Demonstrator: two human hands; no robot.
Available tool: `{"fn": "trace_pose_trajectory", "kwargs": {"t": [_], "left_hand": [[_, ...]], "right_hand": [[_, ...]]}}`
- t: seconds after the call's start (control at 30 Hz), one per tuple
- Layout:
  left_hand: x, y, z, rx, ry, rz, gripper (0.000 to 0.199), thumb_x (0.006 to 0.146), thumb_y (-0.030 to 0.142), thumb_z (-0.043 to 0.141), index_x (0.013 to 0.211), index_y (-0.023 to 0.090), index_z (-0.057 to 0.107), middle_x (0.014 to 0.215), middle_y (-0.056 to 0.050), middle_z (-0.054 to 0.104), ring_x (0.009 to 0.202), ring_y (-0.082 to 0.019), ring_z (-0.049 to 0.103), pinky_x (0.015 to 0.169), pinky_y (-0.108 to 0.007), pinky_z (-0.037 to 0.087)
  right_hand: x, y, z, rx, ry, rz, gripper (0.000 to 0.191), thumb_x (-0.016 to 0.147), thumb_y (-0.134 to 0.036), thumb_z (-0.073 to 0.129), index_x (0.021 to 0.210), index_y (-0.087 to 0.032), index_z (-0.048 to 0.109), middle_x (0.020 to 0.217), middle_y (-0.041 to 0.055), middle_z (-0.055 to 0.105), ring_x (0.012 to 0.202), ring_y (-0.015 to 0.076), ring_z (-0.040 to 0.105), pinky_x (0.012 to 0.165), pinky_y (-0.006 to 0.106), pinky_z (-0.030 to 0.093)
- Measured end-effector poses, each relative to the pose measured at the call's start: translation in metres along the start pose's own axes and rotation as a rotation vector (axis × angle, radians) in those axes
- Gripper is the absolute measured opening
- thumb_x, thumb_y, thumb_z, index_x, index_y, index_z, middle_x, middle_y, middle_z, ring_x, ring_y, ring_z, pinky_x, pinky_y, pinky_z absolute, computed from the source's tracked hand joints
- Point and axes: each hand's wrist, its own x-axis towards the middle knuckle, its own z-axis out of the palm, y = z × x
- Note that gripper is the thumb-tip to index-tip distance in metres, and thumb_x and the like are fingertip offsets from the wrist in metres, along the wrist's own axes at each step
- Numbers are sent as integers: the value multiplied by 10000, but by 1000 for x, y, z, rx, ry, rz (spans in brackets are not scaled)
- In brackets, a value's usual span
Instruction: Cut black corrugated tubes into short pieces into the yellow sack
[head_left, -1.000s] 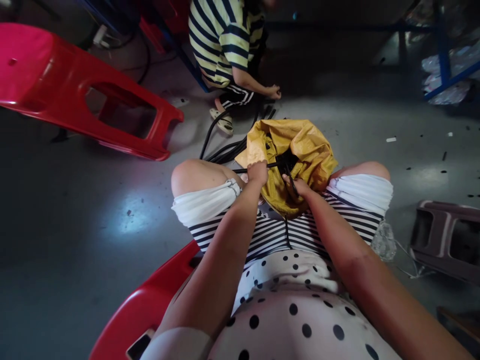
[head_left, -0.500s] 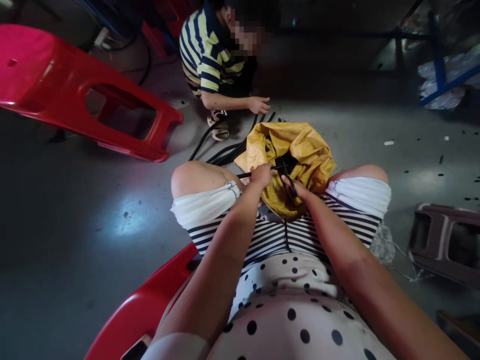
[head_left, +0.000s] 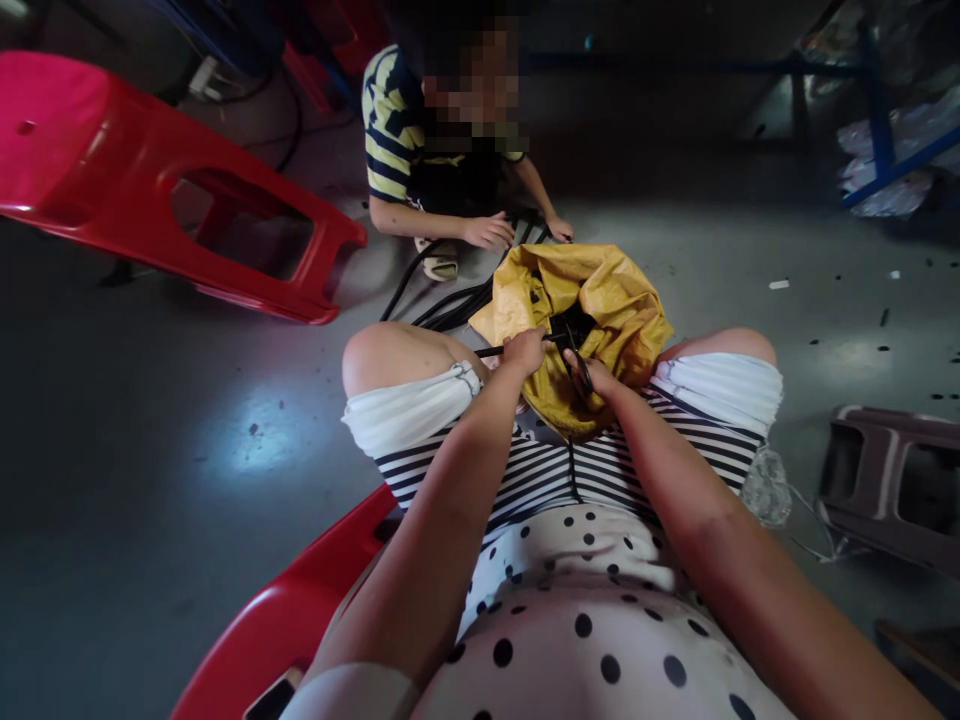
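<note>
Open floor [head_left: 739, 270] right of yellow bag [head_left: 626, 300]; black tubes [head_left: 459, 308] obstruct left.

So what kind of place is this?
Probably a workshop or small factory: long black tubes lie beside a yellow sack, small scraps dot the grey floor, and a blue metal frame stands at the far right.

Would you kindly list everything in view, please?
Sack: 1, yellow, centre
Held tube: 1, black, at sack mouth
Scissors: 1, black, at sack mouth
Loose tubes: several, black, left of sack
Left stool: 1, red, upper left
Seat: 1, red, lower left
Possible phone: 1, dark, bottom left
Right stool: 1, brownish, right
Frame: 1, blue, upper right
Plastic: some, clear, upper right
Scraps: several, white and dark, right
Other person: 1, yellow-striped shirt, top
Left hand: 1, bare, gripping tube
Right hand: 1, bare, on scissors
</note>
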Motion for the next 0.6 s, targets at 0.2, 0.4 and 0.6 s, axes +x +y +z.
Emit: {"fn": "trace_pose_trajectory", "kwargs": {"t": [0.2, 0.4, 0.6], "left_hand": [[0, -3, 0, 41, -46, -19, 325, 1019, 339, 482, 1278, 276, 669, 1323, -83, 720, 1259, -271, 642, 1046, -390, 459], [1, -7, 2, 66, -72, -33, 330, 1016, 331, 478, 1273, 257, 671, 1316, -114, 718, 1245, -292, 650, 1040, -424, 468], [2, -9, 3, 83, -107, -34, 329, 1013, 336, 487, 1285, 266, 659, 1338, -107, 710, 1261, -289, 645, 1033, -422, 469]], "right_hand": [[0, -3, 1, -69, 20, 5, 688, 894, -805, 486, 624, -181, 592, 613, 67, 563, 645, 192, 537, 685, 314, 477], [-4, -4, 2, -109, 17, -9, 639, 906, -740, 520, 619, -172, 585, 571, 27, 506, 629, 166, 492, 649, 286, 450], [-4, -4, 1, -138, 9, 9, 657, 909, -739, 519, 600, -163, 593, 556, 41, 534, 613, 166, 505, 643, 283, 442]]}}
